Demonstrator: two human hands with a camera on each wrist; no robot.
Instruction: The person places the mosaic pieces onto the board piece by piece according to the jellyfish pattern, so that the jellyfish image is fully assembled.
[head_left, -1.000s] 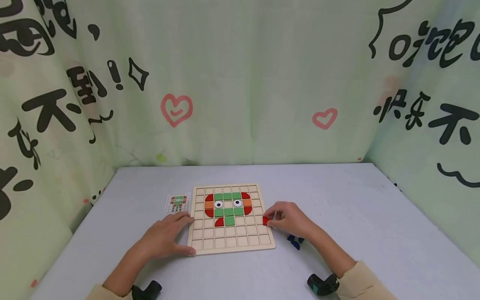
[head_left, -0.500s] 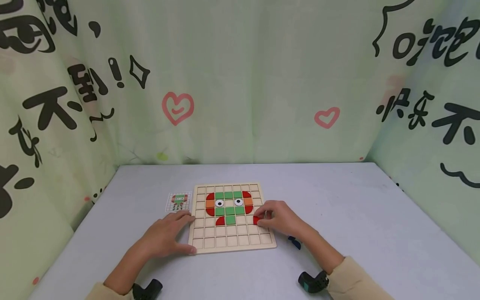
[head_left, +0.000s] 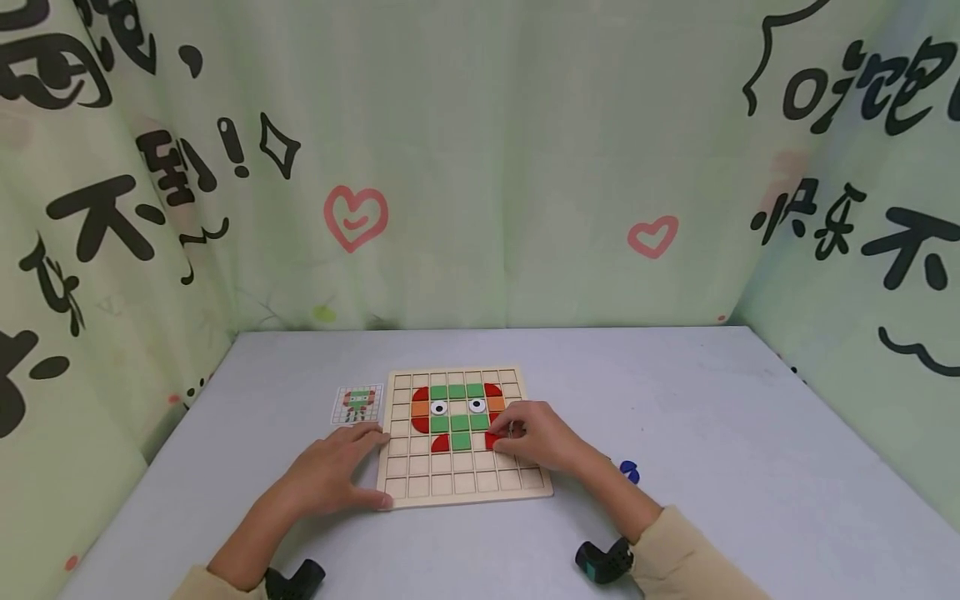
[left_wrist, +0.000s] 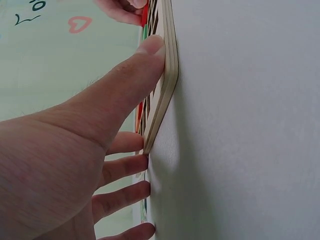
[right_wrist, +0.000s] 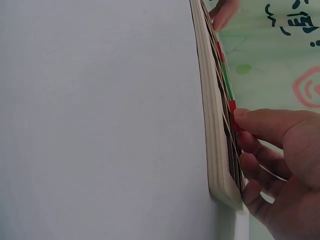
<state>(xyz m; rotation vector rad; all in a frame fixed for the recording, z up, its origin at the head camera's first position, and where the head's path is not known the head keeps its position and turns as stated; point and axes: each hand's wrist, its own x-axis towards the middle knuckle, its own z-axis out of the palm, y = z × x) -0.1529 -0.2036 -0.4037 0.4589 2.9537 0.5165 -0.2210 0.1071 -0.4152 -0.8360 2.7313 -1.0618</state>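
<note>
A square wooden grid board (head_left: 420, 486) lies flat on the table, holding green, red and orange tiles and two eye tiles. My left hand (head_left: 337, 469) rests at the board's left side, its thumb at the near corner and its straight fingers along the edge. In my right hand (head_left: 542, 437), thumb and fingers pinch a red tile (right_wrist: 233, 111) over the board, right of the lowest green tile (head_left: 461, 441). A cell lies between them. On that green tile's left sits a red quarter-round tile (head_left: 440, 443). Whether the held tile touches the board I cannot tell.
A small picture card (head_left: 358, 404) with a green and red figure lies left of the board. Blue pieces (head_left: 630, 472) lie on the table beyond my right forearm, partly hidden. Printed curtains (head_left: 502, 167) enclose the table's back and sides.
My right hand has moved left across the board with the red tile, from its right edge toward the lowest green tile. My left hand stays on the board's edge.
</note>
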